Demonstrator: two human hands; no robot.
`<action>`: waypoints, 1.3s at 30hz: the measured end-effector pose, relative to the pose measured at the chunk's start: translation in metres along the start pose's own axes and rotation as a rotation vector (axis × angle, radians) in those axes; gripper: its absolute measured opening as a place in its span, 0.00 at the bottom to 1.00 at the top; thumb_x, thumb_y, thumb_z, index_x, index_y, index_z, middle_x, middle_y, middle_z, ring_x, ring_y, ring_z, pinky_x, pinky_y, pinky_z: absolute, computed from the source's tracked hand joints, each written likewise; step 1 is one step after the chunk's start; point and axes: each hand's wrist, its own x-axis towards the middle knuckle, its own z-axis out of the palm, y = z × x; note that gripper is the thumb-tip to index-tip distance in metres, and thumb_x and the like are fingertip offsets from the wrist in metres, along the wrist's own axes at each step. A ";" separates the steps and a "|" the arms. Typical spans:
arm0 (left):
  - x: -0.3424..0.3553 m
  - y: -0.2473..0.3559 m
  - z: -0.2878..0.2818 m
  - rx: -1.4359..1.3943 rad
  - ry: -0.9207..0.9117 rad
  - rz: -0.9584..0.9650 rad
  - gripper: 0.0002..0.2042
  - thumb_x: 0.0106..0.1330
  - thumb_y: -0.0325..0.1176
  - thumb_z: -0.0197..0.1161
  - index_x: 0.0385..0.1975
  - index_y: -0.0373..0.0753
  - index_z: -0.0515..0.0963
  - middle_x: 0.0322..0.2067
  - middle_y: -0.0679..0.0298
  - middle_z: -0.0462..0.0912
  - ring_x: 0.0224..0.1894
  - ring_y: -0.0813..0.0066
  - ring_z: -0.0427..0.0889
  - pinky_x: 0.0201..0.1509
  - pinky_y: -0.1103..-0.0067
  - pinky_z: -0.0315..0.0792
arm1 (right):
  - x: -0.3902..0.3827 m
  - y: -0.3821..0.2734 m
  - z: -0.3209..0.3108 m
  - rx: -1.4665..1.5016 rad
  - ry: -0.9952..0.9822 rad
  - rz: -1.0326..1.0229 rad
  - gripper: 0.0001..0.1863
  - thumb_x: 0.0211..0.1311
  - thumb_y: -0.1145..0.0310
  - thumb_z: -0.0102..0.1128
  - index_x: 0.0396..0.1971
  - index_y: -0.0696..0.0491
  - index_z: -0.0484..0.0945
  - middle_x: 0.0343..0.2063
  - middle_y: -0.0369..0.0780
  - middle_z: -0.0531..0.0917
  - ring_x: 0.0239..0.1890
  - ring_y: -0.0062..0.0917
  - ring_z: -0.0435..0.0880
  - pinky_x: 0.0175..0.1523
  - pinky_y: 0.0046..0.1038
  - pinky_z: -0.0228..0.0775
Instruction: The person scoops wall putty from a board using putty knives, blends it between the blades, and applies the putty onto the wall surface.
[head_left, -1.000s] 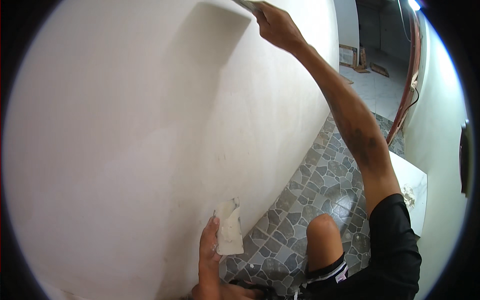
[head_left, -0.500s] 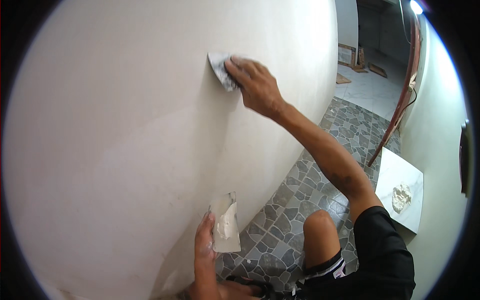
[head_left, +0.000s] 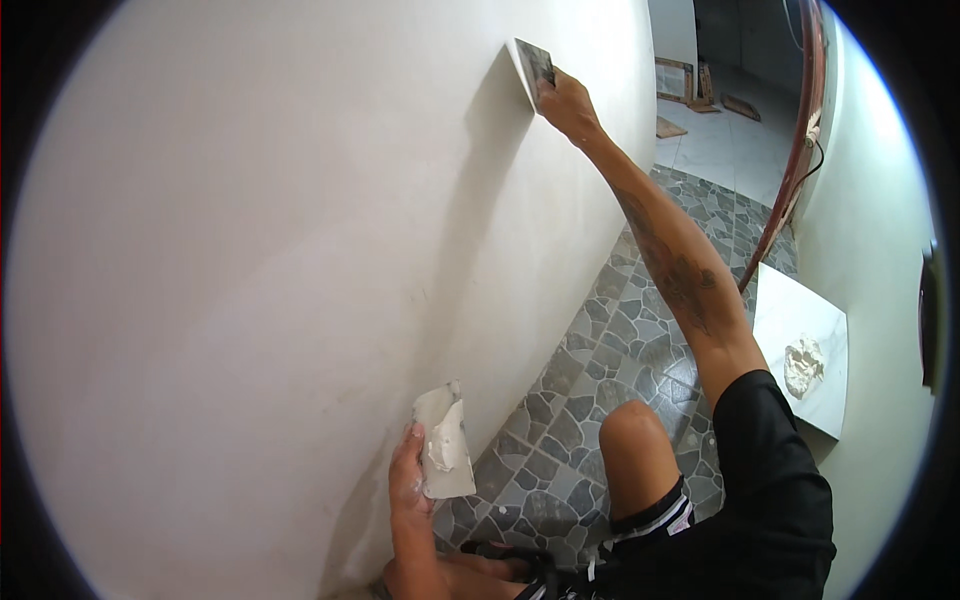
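White putty, wet and lumpy, sits in a small heap on the flat scraper blade that the left hand holds low against the wall. That blade is pale, roughly rectangular and smeared across most of its face; the fingers wrap its lower edge from the left, closed around it. High up, the right hand grips a second putty knife, its broad grey blade laid against the wall surface with one edge lifted slightly. The fingers there are curled tight over the handle end, though the handle itself is hidden under the hand. The right arm stretches fully upward from a black sleeve.

Counted: two blades, one in each hand; two hands; one bare knee bent above the patterned stone-look floor. One white square board lies to the right on the floor, well apart from both hands, carrying one lump of the same white putty. The wall is smooth and cream-coloured, with what may be faint marks near its lower part; the view is too soft there to be sure.
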 end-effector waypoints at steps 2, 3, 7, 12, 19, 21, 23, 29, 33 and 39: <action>-0.003 0.002 -0.002 0.009 0.037 0.002 0.17 0.70 0.38 0.53 0.53 0.33 0.71 0.41 0.59 0.81 0.39 0.71 0.82 0.41 0.75 0.79 | -0.003 -0.005 0.017 0.006 -0.032 -0.010 0.18 0.61 0.66 0.46 0.48 0.58 0.76 0.40 0.53 0.81 0.44 0.45 0.81 0.50 0.38 0.71; -0.003 0.003 -0.004 0.006 0.033 0.002 0.17 0.70 0.38 0.54 0.52 0.33 0.72 0.40 0.59 0.81 0.39 0.71 0.82 0.41 0.75 0.78 | -0.008 -0.012 0.027 -0.016 0.085 -0.082 0.18 0.60 0.67 0.46 0.48 0.56 0.77 0.41 0.52 0.81 0.45 0.45 0.80 0.50 0.38 0.72; -0.003 0.001 -0.008 0.017 0.036 0.058 0.17 0.70 0.39 0.55 0.51 0.34 0.72 0.39 0.60 0.81 0.39 0.72 0.82 0.41 0.75 0.78 | -0.055 -0.049 0.063 -0.215 0.189 -0.189 0.23 0.54 0.73 0.50 0.53 0.52 0.74 0.47 0.45 0.78 0.48 0.42 0.78 0.51 0.40 0.73; 0.009 -0.003 -0.004 0.013 0.017 0.025 0.17 0.70 0.39 0.55 0.52 0.34 0.72 0.40 0.60 0.81 0.39 0.72 0.82 0.42 0.75 0.78 | -0.119 -0.057 0.048 -0.102 0.129 -0.491 0.28 0.52 0.81 0.52 0.57 0.51 0.71 0.48 0.45 0.76 0.50 0.38 0.76 0.52 0.37 0.73; 0.010 -0.007 0.013 -0.006 -0.035 0.006 0.18 0.70 0.39 0.54 0.54 0.34 0.70 0.42 0.60 0.80 0.41 0.72 0.81 0.44 0.76 0.77 | -0.021 -0.016 0.000 -0.042 0.222 -0.283 0.11 0.63 0.69 0.50 0.37 0.61 0.75 0.30 0.53 0.80 0.35 0.49 0.80 0.41 0.40 0.71; 0.007 -0.005 0.015 0.016 -0.030 0.000 0.18 0.70 0.38 0.54 0.54 0.34 0.70 0.42 0.60 0.80 0.41 0.72 0.81 0.44 0.76 0.77 | 0.008 -0.014 -0.003 -0.022 0.200 -0.413 0.12 0.64 0.71 0.49 0.41 0.62 0.75 0.37 0.52 0.81 0.39 0.47 0.80 0.46 0.38 0.71; 0.004 -0.004 0.014 0.035 -0.015 -0.011 0.18 0.70 0.38 0.54 0.54 0.34 0.70 0.42 0.60 0.80 0.42 0.72 0.81 0.44 0.76 0.77 | 0.029 -0.015 0.002 -0.023 0.180 -0.452 0.13 0.64 0.71 0.48 0.44 0.62 0.75 0.40 0.51 0.80 0.41 0.46 0.80 0.48 0.37 0.71; 0.001 -0.001 0.000 0.051 0.029 -0.011 0.19 0.70 0.39 0.55 0.55 0.34 0.71 0.43 0.61 0.80 0.42 0.73 0.80 0.43 0.77 0.76 | -0.002 -0.016 0.057 -0.182 0.293 -0.463 0.28 0.53 0.79 0.54 0.57 0.47 0.73 0.49 0.42 0.78 0.51 0.39 0.76 0.56 0.34 0.70; 0.006 -0.004 0.000 0.044 0.035 0.024 0.16 0.71 0.36 0.51 0.52 0.33 0.69 0.42 0.58 0.79 0.41 0.70 0.82 0.44 0.73 0.79 | -0.086 -0.018 0.073 -0.184 0.242 -0.547 0.35 0.47 0.84 0.54 0.60 0.46 0.70 0.53 0.42 0.76 0.53 0.39 0.74 0.54 0.36 0.70; 0.016 -0.010 0.014 0.006 -0.078 0.004 0.17 0.71 0.39 0.52 0.53 0.35 0.70 0.40 0.61 0.80 0.39 0.73 0.81 0.41 0.76 0.77 | -0.081 -0.020 0.018 -0.061 -0.018 -0.609 0.21 0.60 0.82 0.48 0.53 0.54 0.72 0.48 0.47 0.77 0.48 0.42 0.77 0.53 0.36 0.71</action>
